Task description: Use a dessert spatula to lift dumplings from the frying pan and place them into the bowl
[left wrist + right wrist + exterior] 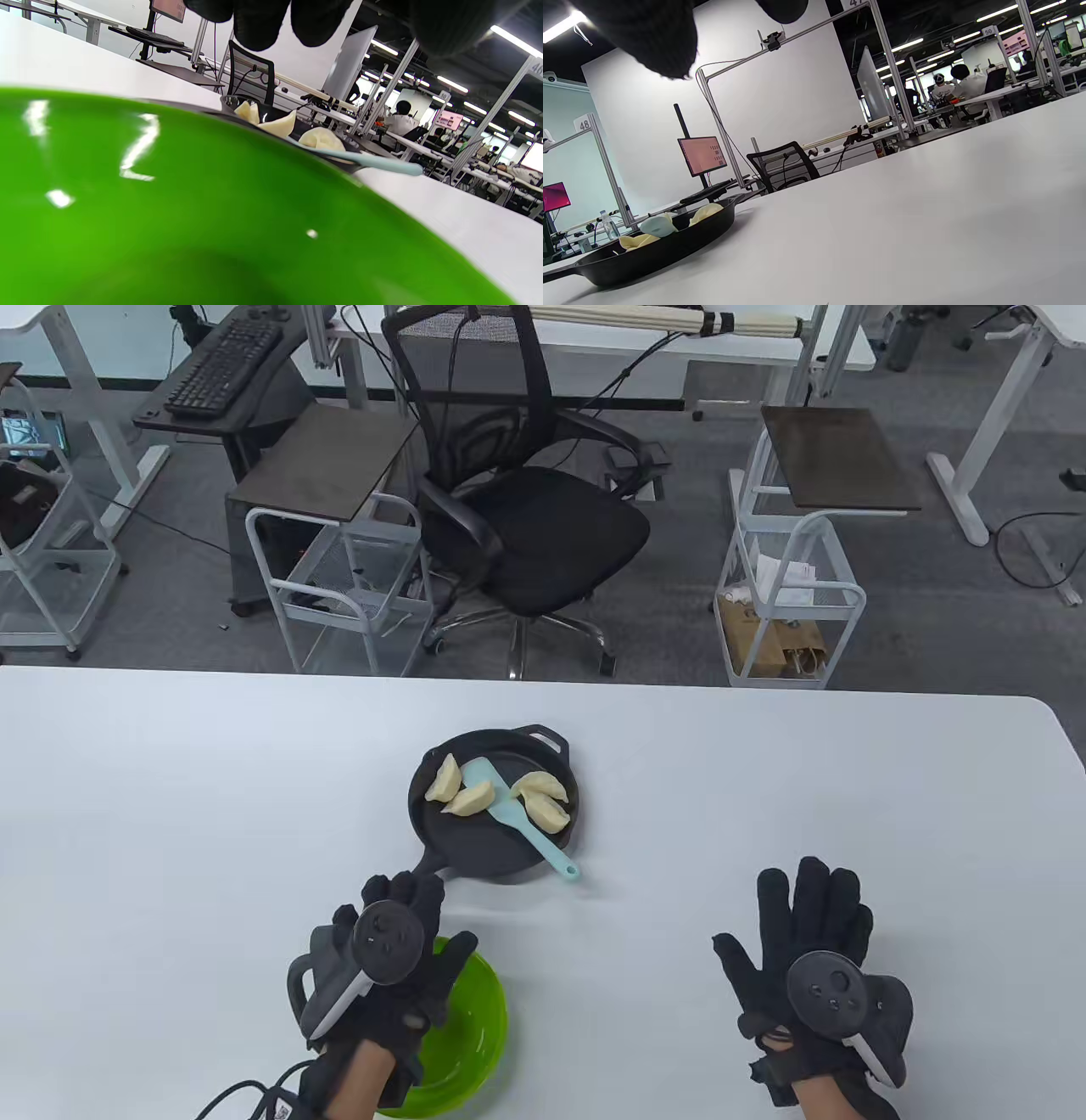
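A black frying pan (543, 848) stands mid-table with several pale dumplings (469, 799) in it. Among them lies a light-blue dessert spatula (519, 814), its handle poking over the near right rim. The green bowl (475, 1027) sits near the front edge, left of centre, with nothing visible in it. My left hand (399, 933) hovers over the bowl's far rim, fingers loosely curled just short of the pan's handle (431, 865), holding nothing. My right hand (806, 942) rests flat on the table at the right, fingers spread. The left wrist view shows the bowl (169, 212) close up, dumplings (278, 125) behind.
The white table (170, 814) stretches wide on both sides of the pan. Beyond its far edge stand a black office chair (526, 517) and wire carts (339, 585). The right wrist view shows the pan (661, 250) low at the left.
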`<state>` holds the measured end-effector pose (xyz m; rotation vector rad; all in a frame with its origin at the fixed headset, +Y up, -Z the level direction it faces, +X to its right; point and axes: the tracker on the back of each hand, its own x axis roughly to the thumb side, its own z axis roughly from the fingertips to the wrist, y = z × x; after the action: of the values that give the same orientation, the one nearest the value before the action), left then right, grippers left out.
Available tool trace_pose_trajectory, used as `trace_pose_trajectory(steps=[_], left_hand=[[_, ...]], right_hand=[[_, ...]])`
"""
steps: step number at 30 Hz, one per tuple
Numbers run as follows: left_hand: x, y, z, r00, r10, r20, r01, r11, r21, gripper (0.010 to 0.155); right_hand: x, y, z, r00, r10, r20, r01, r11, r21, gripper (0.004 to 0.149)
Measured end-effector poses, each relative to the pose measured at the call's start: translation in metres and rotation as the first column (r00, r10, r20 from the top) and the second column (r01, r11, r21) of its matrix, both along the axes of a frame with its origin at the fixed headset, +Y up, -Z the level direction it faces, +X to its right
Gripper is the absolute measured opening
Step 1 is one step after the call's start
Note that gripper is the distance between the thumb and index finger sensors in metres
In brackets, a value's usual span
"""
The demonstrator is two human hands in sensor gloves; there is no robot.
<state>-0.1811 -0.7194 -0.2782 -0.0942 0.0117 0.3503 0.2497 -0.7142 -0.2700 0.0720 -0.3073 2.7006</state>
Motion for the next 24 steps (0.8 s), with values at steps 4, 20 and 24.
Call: trace_pose_trajectory(steps=[4,20,24], left_hand=[[-0.004,-0.001,0.004,1.000,0.002,-0.012,-0.002,1.000,0.009,0.081],[-0.004,-0.006,0.003,0.999,0.020,-0.036,-0.021,0.999,-0.030,0.084],[-0.008,-0.006,0.004,0.997,0.042,-0.061,-0.044,0.999,-0.025,0.083]], right_hand=[[-0.005,-0.006,-0.005,1.000,0.001,-0.004,-0.001,1.000,-0.023,0.079],[-0.018,-0.011,0.006,0.995,-0.018,-0.093,0.019,1.000,0.009,0.075],[-0.023,-0.014,0.006,0.994,-0.019,-0.109,0.018,1.000,-0.016,0.075]])
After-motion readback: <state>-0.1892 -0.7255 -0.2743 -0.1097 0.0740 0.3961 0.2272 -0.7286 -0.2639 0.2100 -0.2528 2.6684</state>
